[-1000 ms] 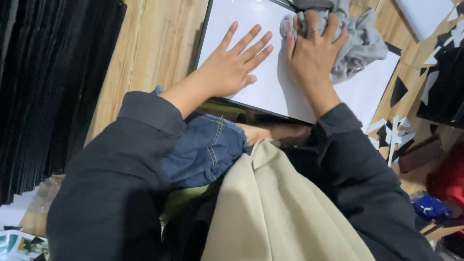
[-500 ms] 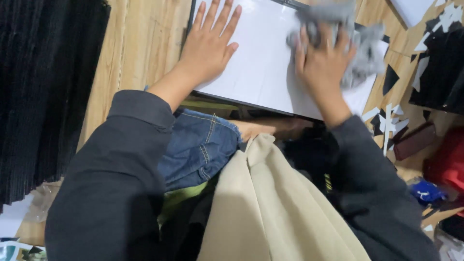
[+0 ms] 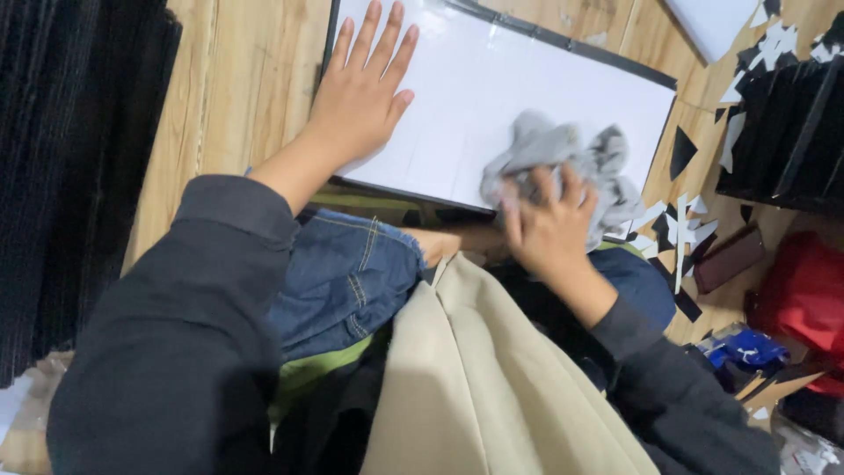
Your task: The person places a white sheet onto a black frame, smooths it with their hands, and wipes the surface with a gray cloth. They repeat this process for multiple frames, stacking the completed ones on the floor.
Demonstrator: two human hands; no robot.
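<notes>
A white board (image 3: 492, 97) with a dark frame lies flat on the wooden floor in front of me. My left hand (image 3: 360, 92) rests flat on its left part, fingers spread, holding nothing. My right hand (image 3: 549, 224) presses a crumpled grey cloth (image 3: 563, 154) onto the board's near right edge, with its fingers closed over the cloth. Both arms wear dark sleeves. My knees in blue denim (image 3: 338, 277) sit just below the board.
Stacked black sheets (image 3: 61, 158) fill the left side. Black and white paper scraps (image 3: 681, 224) litter the floor at right, next to a black pile (image 3: 787, 132), a brown wallet-like case (image 3: 730, 257) and a red object (image 3: 804, 295). A beige garment (image 3: 483, 387) covers my lap.
My right hand has dragged the grey cloth from the board's far right toward its near edge. The view has shifted, and my left hand stays flat on the board.
</notes>
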